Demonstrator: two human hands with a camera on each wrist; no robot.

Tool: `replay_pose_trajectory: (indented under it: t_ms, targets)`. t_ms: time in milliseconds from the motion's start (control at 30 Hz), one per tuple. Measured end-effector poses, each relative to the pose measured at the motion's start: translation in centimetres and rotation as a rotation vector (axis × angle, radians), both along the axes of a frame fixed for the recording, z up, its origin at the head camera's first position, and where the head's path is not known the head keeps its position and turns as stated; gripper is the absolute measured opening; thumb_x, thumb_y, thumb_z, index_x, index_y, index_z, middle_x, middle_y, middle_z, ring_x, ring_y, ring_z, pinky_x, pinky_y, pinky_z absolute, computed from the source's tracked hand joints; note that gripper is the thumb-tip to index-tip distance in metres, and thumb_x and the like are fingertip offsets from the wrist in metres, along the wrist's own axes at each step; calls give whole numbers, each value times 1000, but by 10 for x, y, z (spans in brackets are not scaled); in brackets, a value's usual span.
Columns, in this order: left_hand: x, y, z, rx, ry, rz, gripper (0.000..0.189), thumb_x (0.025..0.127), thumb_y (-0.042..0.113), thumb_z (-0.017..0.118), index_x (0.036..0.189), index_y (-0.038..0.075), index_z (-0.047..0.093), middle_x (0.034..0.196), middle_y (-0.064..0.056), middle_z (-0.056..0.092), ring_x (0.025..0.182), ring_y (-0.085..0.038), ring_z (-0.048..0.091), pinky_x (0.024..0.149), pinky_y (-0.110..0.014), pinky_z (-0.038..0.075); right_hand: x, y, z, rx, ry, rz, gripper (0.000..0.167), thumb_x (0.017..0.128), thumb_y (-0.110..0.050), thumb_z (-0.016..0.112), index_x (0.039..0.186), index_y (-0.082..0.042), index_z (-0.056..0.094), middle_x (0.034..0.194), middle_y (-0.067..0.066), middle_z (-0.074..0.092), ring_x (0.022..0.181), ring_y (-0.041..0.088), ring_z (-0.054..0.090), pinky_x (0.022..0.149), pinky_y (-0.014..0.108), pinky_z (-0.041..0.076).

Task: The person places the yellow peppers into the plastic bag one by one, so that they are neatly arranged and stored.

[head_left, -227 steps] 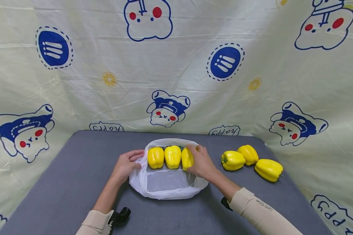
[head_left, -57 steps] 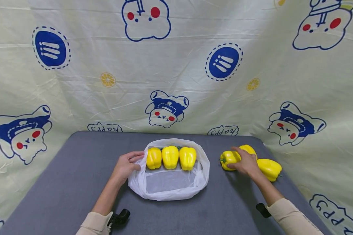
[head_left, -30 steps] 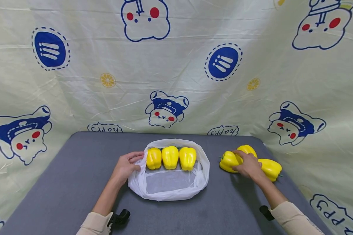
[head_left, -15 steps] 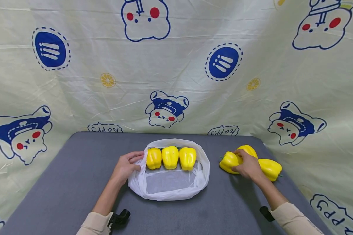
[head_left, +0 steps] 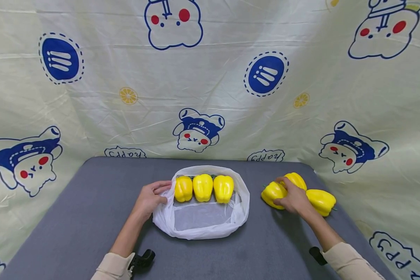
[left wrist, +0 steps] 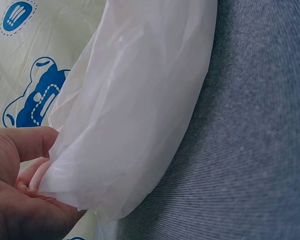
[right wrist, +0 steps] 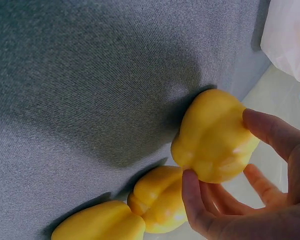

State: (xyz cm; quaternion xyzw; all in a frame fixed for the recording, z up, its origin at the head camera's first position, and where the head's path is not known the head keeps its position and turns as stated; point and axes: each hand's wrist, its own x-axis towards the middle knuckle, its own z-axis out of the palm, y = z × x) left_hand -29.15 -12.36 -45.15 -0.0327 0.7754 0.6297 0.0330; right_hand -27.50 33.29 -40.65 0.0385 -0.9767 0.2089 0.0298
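A white plastic bag [head_left: 210,232] stands with its mouth spread, and three yellow bell peppers [head_left: 203,188] lie in a row along its far side. My left hand [head_left: 148,200] holds the bag's left rim; in the left wrist view the thumb and fingers [left wrist: 37,142] pinch the edge of the film. On the right, my right hand [head_left: 294,197] grips another yellow bell pepper [head_left: 273,195]. The right wrist view has that pepper [right wrist: 215,135] between thumb and fingertips, low over the cloth.
Two more yellow bell peppers lie by the right hand, one behind it [head_left: 296,179] and one to its right [head_left: 321,202]. The grey cloth-covered table [head_left: 91,217] ends at a printed curtain [head_left: 231,128].
My right hand has let go of the third pepper in the bag, moved right and taken hold of another, which has turned slightly in its grip. My left hand stays at the rim.
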Motion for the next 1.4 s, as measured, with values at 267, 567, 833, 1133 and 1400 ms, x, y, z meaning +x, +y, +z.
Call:
replay_pose_trajectory:
  t_ms: [267, 567, 833, 1133, 1400]
  targets:
    - [1, 0, 0, -5, -5, -1, 61, 78, -17, 63, 134, 5, 65, 132, -15, 69, 136, -33, 55, 106, -46, 49, 2, 0, -1, 30, 3, 63, 69, 83, -21, 78, 143, -6, 50, 132, 33, 58, 108, 45, 57, 93, 65, 45]
    - [1, 0, 0, -4, -16, -1, 61, 78, -17, 63, 134, 6, 65, 132, -14, 69, 137, -32, 54, 105, -45, 51, 5, 0, -1, 36, -43, 69, 66, 85, -24, 77, 144, -7, 52, 133, 34, 58, 122, 57, 46, 99, 71, 38]
    - [-1, 0, 2, 5, -10, -9, 62, 76, -19, 63, 134, 4, 65, 132, -15, 68, 137, -33, 54, 104, -46, 49, 3, 3, 7, 55, -119, 79, 87, 70, -20, 87, 146, -5, 47, 127, 32, 58, 112, 48, 50, 91, 64, 43]
    - [-2, -1, 2, 6, -17, -4, 62, 76, -19, 64, 134, 5, 65, 132, -15, 69, 137, -33, 54, 105, -46, 48, 1, 4, 11, 74, -120, 116, 90, 64, -16, 88, 144, -4, 49, 119, 27, 63, 108, 44, 51, 85, 58, 46]
    - [-1, -1, 1, 16, -12, -11, 63, 76, -19, 62, 134, 4, 64, 132, -15, 68, 137, -32, 54, 104, -46, 50, 2, 2, 7, 47, -85, 106, 87, 61, -20, 92, 136, -3, 52, 128, 28, 59, 109, 43, 53, 89, 61, 42]
